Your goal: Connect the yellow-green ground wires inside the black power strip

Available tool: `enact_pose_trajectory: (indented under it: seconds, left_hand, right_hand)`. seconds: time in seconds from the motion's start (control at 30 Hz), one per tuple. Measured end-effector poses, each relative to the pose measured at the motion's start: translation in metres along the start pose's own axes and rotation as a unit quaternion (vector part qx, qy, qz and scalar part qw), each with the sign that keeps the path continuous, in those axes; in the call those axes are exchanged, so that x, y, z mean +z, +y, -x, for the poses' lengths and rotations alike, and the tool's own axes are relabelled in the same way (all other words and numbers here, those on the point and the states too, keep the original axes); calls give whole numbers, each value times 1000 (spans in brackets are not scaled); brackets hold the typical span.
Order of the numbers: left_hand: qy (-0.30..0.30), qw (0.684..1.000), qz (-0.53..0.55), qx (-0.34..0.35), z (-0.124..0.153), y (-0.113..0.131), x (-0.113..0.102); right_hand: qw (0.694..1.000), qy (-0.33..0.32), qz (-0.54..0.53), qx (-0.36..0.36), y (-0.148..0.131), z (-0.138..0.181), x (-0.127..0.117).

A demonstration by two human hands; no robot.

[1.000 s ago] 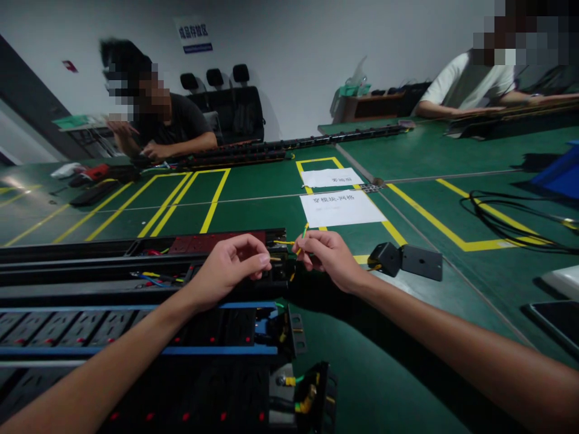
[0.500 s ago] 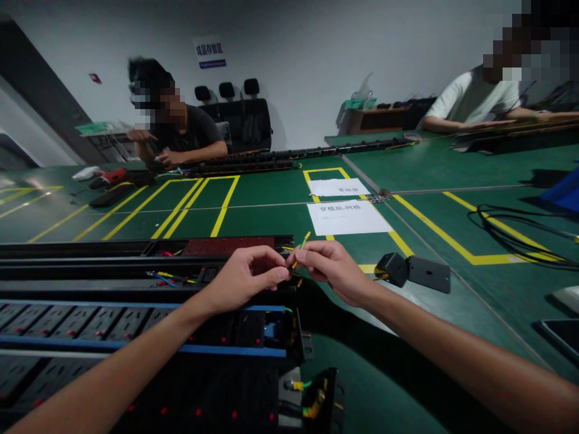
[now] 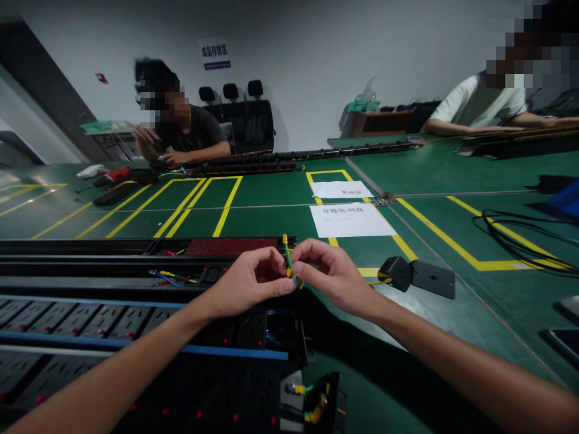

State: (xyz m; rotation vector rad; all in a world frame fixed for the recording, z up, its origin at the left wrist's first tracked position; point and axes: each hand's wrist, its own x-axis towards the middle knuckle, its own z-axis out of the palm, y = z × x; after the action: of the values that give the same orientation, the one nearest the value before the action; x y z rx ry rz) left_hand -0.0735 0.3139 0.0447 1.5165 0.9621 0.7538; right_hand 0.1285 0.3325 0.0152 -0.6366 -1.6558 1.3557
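A short green-and-yellow wire (image 3: 287, 253) with a yellow sleeve at its top end stands nearly upright between my hands. My left hand (image 3: 253, 274) has its fingers curled and pinched near the wire's lower end. My right hand (image 3: 332, 274) pinches from the other side, its fingertips close against the left ones. What lies right between the fingertips is partly hidden. Below and left of my hands are black power strips (image 3: 122, 319) with rows of sockets and red dots. The nearest strip's open end shows a yellow-green wire (image 3: 304, 389) beside a black end plate (image 3: 333, 398).
Paper sheets (image 3: 350, 222) with printed characters lie beyond my hands on the green table (image 3: 266, 211). Right of my hands are a black end piece (image 3: 433, 278) and a coiled black cable (image 3: 511, 238). Two people (image 3: 194, 132) work across the table, near long black strips.
The wire has swung from leaning right to nearly upright, leaning slightly left. My hands stay together in about the same place. The person at the left has shifted a raised hand.
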Motion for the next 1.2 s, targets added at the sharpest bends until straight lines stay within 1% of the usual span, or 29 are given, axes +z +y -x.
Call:
enact_pose_trajectory:
  seconds: [0.1,0.2,0.3,0.4,0.53,0.63,0.73,0.93,1.1,1.2]
  left_hand:
    - [-6,1000,-15,3,1,0,-1]
    - [-18,999,-40,13,1,0,-1]
    - [-28,996,-74,30,0,0,-2]
    - [-32,994,-95,37,0,-1,-2]
    - [-37,994,-96,27,0,0,-1]
    - [-38,995,-96,11,0,2,0]
    - [-36,994,-103,6,0,4,1]
    - [-66,996,-56,-7,1,5,-1]
    - [-76,996,-28,-24,-1,2,-5]
    - [-93,995,-19,-24,-1,2,-5]
  right_hand:
    - [999,30,44,-11,-1,1,1]
    - [997,51,55,2,-3,1,2]
    - [997,51,64,13,-3,1,4]
    - [996,44,82,-4,-3,1,4]
    - [991,53,119,-33,-5,2,5]
    - [985,69,155,-36,-9,2,7]
    - [982,84,164,-44,-11,4,10]
    - [970,94,198,-101,-13,7,12]
    - [975,65,198,-81,-14,4,6]
    - [972,57,206,-99,-17,4,4]
